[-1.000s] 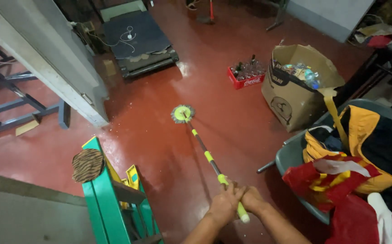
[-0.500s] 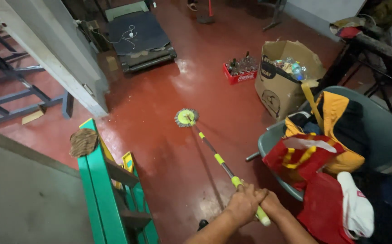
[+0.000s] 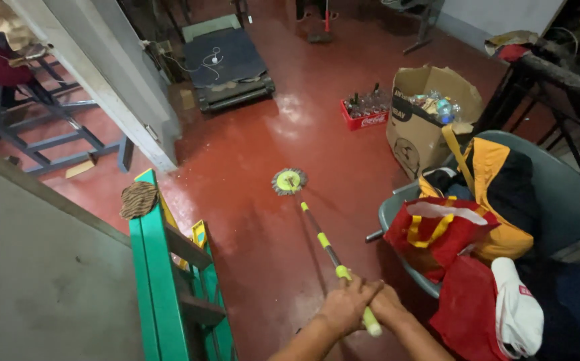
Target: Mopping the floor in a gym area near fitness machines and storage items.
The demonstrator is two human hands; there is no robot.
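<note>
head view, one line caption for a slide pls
Both hands grip a mop on a wet red floor.

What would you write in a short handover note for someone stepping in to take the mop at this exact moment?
Left hand and right hand: both closed together around the top of the mop handle.
Mop head: flat on the red floor, out ahead, between the green ladder and the grey chair piled with bags.
Done: floor around the mop head looks wet and shiny.
Left: I cannot tell how much floor is unmopped; the cardboard box and bottle crate stand beyond.
</note>
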